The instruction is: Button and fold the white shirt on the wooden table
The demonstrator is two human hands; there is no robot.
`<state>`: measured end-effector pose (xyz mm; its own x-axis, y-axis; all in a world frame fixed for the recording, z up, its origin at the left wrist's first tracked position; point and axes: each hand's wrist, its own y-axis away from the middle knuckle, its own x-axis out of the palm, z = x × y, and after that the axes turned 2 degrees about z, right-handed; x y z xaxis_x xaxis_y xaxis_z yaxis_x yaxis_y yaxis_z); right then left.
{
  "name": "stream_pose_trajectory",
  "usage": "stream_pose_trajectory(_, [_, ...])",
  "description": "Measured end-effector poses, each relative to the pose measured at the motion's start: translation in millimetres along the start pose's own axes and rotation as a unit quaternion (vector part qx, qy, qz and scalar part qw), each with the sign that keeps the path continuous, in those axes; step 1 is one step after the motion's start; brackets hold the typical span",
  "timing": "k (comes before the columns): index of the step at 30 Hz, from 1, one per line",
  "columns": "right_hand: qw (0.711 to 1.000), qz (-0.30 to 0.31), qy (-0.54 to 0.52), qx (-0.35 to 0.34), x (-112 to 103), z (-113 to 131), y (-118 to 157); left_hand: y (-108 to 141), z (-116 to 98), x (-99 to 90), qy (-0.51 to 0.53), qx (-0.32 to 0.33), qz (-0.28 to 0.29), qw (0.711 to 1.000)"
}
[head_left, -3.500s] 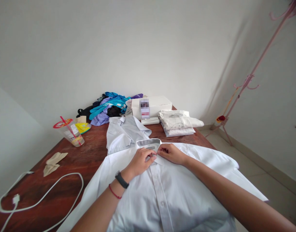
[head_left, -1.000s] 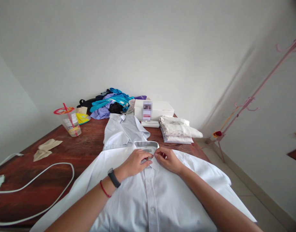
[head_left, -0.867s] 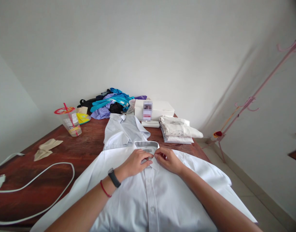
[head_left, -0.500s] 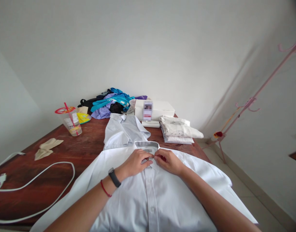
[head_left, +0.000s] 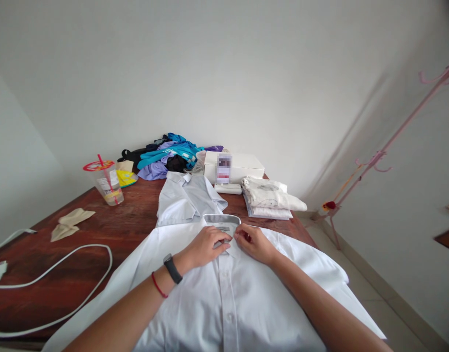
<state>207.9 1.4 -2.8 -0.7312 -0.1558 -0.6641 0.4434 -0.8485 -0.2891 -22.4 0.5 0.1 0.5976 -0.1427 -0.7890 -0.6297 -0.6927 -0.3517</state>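
Observation:
A white button-up shirt [head_left: 261,298] lies spread front side up over the near part of the wooden table [head_left: 88,222], its collar [head_left: 206,218] pointing away from me. At the neck opening, my left hand [head_left: 206,246] pinches the left side of the shirt front just below the collar. Close beside it, the bent fingers of my right hand [head_left: 256,244] are closed on the right side. The fingertips of both hands nearly meet, and the button there is hidden by them. Down the middle runs the placket [head_left: 227,293] with visible buttons.
Beyond the collar lies a pale grey shirt [head_left: 189,195]. Behind it are a heap of clothes [head_left: 173,154], a white box [head_left: 246,166] and a folded stack [head_left: 268,195]. A plastic cup [head_left: 110,186] and white cable [head_left: 109,264] are left; a pink rack [head_left: 359,176] stands right.
Both hands stay at the collar with almost no movement. The view has shifted very slightly.

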Motion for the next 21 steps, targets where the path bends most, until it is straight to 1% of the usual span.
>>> stream_pose_trajectory(4, [0.998,-0.025,-0.062,0.004,3.9,-1.4,0.0,-0.1,-1.0,0.5,-0.008,0.001,0.001,1.000])
stream_pose_trajectory(6, [0.996,-0.014,-0.082,0.004,5.8,-0.4,0.0,0.1,-1.8,0.9,-0.011,0.001,-0.002,1.000])
stream_pose_trajectory(9, [0.997,0.019,-0.076,0.010,7.1,1.8,-0.6,-0.2,-3.1,1.2,-0.011,-0.002,-0.009,1.000])
stream_pose_trajectory(11, [0.997,0.030,-0.064,0.016,7.5,2.9,-1.3,-0.8,-5.4,0.1,-0.004,-0.014,-0.019,1.000])
stream_pose_trajectory(13, [0.998,0.035,-0.050,0.015,8.0,3.2,-1.9,0.2,-11.1,-3.6,-0.001,-0.026,-0.029,0.999])
stream_pose_trajectory(15, [0.999,0.039,-0.036,0.010,8.6,2.8,-2.2,6.0,-22.1,-10.5,-0.015,-0.030,-0.035,0.999])
stream_pose_trajectory(17, [0.999,0.045,-0.024,0.008,9.1,2.4,-2.2,20.5,-37.8,-19.2,-0.039,-0.034,-0.038,0.998])
stream_pose_trajectory(18, [0.999,0.048,-0.019,0.009,9.2,2.3,-2.2,31.9,-46.5,-23.4,-0.050,-0.041,-0.040,0.997])
stream_pose_trajectory(19, [0.999,0.050,-0.014,0.011,9.2,2.2,-2.1,46.2,-55.0,-26.9,-0.059,-0.052,-0.044,0.996])
stream_pose_trajectory(21, [0.999,0.052,-0.008,0.014,8.8,2.3,-2.0,83.1,-68.5,-30.4,-0.078,-0.082,-0.064,0.991])
